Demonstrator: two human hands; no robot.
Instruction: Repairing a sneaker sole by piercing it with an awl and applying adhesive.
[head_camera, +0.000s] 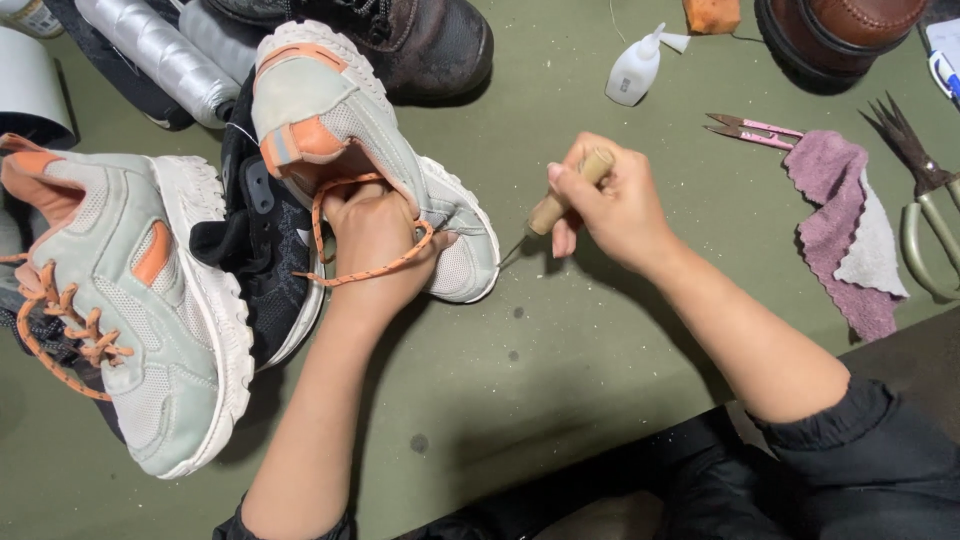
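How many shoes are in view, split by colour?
Grey-and-orange sneakers: 2, one held by the left hand, one lying beside it
Black sneaker: 1
Dark brown boot: 1
Reddish-brown shoe: 1
Total: 5

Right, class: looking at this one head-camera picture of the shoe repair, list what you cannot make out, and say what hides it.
- Left hand fingers: tucked inside the grey sneaker, hidden by its upper.
- Awl tip: too thin to see where it meets the sole.
- Big scissors: handles cut off by the right edge.
- Brown shoe: cut off by the top edge.
- Glue bottle label: too small.
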